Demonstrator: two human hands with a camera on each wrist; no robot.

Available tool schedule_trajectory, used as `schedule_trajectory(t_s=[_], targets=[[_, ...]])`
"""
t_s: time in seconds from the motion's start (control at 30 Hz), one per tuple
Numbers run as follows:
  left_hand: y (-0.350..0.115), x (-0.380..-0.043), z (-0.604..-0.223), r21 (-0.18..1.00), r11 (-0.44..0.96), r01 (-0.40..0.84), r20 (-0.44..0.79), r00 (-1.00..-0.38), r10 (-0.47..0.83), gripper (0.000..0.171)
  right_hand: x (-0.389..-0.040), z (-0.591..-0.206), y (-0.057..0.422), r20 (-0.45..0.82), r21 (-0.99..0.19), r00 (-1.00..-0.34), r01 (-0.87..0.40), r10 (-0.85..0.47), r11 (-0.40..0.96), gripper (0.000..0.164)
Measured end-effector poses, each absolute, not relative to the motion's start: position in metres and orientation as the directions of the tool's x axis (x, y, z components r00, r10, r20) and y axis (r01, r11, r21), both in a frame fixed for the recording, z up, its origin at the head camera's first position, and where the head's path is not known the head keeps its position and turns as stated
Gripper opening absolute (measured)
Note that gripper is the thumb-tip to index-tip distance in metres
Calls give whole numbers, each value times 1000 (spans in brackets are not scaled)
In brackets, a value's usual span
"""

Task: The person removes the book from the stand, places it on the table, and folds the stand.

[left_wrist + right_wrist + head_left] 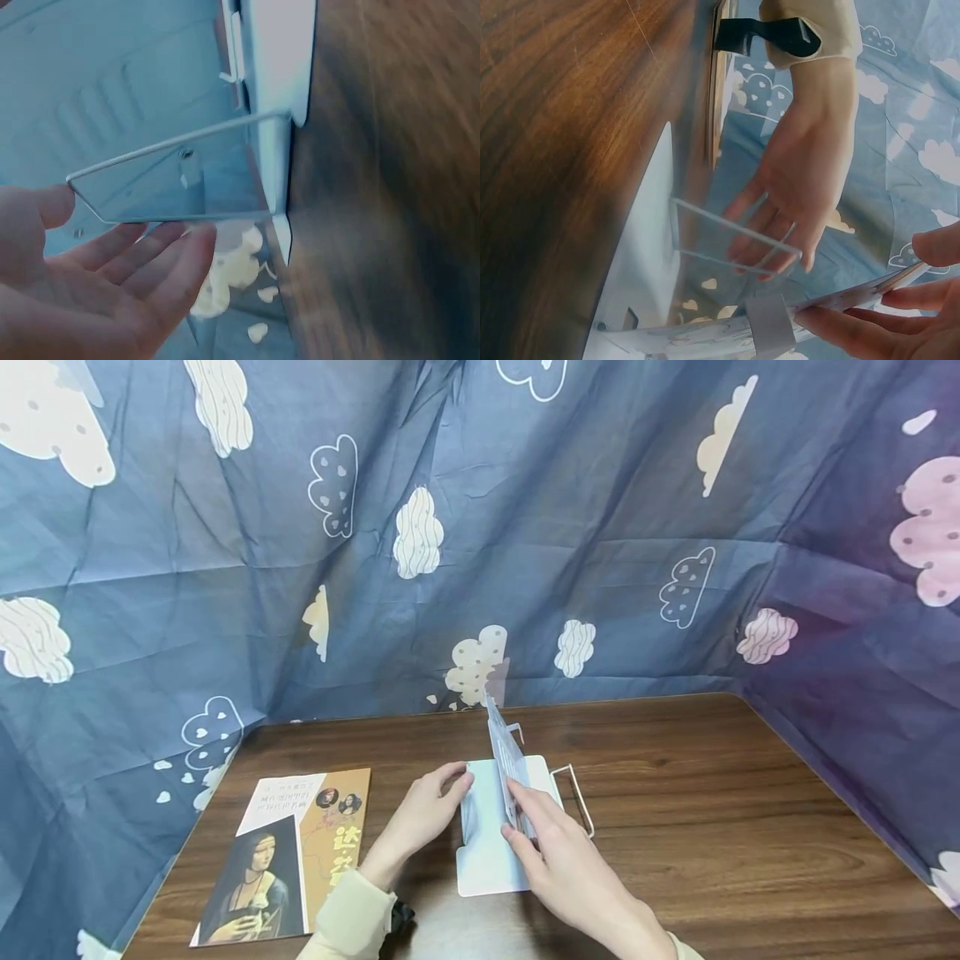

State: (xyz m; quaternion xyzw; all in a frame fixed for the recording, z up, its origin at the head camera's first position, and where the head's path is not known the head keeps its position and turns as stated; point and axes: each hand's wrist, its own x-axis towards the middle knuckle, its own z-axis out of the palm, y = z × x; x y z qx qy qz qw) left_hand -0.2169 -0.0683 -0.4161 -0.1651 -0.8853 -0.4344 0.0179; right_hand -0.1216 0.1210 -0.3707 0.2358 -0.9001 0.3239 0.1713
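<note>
A white metal stand with a flat base plate (487,868) lies on the table. From its middle rises an upright slotted panel (504,752). A thin wire loop (581,802) sticks out on the right of the base, and another on its left side. My left hand (427,810) holds this left loop, thumb at its outer corner and fingers beneath it in the left wrist view. With my right hand (570,860) I grip the upright panel between thumb and fingers. A white bracket (770,326) crosses the panel near those fingers in the right wrist view.
A book (288,856) with a portrait on its cover lies at the left of the brown wooden table (712,827). Something black (401,917) sits by the left sleeve. Blue cloth (570,510) with cloud prints hangs behind the table and at its sides.
</note>
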Motion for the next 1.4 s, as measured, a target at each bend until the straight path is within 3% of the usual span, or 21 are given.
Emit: schedule_trajectory(t_s=[0.2, 0.53, 0.93, 1.4], targets=[[-48, -225, -422, 706, 600, 376, 219, -922, 319, 51, -121, -371, 121, 473, -507, -832, -527, -291, 682, 49], [-29, -231, -431, 529, 743, 410, 200, -911, 360, 29, -120, -371, 120, 458, -530, -837, -527, -299, 664, 49], [-20, -235, -433, 424, 782, 457, 191, -889, 417, 21, -120, -372, 119, 483, -497, -817, -552, -315, 670, 49], [-14, -232, -431, 293, 842, 452, 21, -884, 467, 41, -122, -373, 118, 503, -461, -805, -558, -315, 690, 48]])
